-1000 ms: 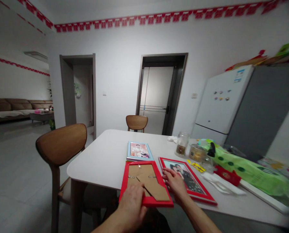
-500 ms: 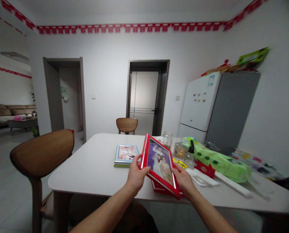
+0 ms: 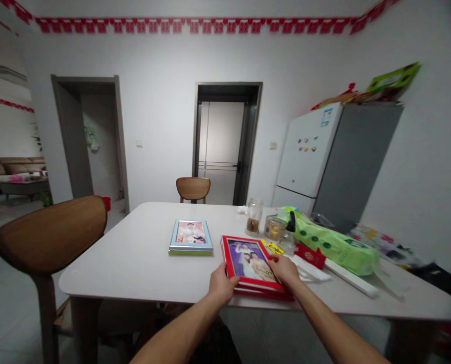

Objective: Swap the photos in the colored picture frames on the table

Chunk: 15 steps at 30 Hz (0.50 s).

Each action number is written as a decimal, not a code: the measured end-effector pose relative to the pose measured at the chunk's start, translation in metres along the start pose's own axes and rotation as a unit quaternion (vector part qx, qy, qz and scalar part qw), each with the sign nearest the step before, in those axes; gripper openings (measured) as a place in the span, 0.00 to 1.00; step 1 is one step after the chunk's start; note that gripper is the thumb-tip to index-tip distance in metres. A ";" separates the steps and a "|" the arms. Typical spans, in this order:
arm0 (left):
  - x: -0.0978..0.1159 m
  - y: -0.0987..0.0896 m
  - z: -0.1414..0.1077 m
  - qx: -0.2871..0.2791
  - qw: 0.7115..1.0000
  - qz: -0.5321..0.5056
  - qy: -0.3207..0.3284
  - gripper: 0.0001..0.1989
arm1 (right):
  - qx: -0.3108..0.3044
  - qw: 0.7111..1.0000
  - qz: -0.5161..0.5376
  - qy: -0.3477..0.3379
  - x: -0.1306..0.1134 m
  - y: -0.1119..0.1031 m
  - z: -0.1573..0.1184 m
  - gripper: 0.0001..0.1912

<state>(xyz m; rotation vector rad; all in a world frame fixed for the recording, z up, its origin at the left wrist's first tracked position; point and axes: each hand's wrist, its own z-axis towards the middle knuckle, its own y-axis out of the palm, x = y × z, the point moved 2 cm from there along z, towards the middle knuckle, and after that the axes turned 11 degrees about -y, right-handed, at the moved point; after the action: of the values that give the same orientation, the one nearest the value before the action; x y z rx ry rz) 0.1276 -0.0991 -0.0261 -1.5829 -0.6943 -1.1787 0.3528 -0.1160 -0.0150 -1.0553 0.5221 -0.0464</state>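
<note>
A red picture frame [image 3: 250, 260] with a purple photo lies nearly flat over another red frame [image 3: 263, 293] at the table's front edge. My left hand [image 3: 222, 285] grips its lower left corner, thumb on top. On its right side my right hand [image 3: 285, 270] is closed on the edge. To the left, a light blue frame [image 3: 191, 235] with a pink photo rests on something with a green edge.
On the right of the white table [image 3: 134, 268] stand a tall glass jar [image 3: 254, 217], a round container [image 3: 274, 227], a green package [image 3: 335, 245] and a white bar [image 3: 352, 278]. Wooden chairs stand at the left [image 3: 54, 235] and far side [image 3: 193, 188].
Both hands have lowered the tilted red frame onto the lower red one, where it now lies almost flat. The camera view has shifted slightly.
</note>
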 end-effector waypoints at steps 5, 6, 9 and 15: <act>-0.010 -0.017 -0.004 0.003 0.999 0.040 -0.016 0.24 | -0.013 0.998 -0.033 -0.047 -0.020 -0.006 -0.005 0.17; -0.014 -0.025 -0.004 0.012 0.999 0.046 -0.022 0.27 | -0.005 0.997 -0.035 -0.071 -0.033 -0.006 -0.006 0.18; -0.026 -0.056 -0.004 0.047 0.997 0.051 -0.039 0.29 | -0.001 0.984 -0.023 -0.175 -0.090 0.006 -0.011 0.19; -0.053 -0.115 -0.004 0.108 0.991 0.008 -0.072 0.24 | -0.075 0.943 0.001 -0.324 -0.203 0.065 -0.018 0.22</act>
<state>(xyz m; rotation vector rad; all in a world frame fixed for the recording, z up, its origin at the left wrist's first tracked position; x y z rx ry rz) 0.0077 -0.0590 -0.0319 -1.4954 -0.8715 -0.9498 0.1531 -0.0407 0.0026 -1.1434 -0.0742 0.3401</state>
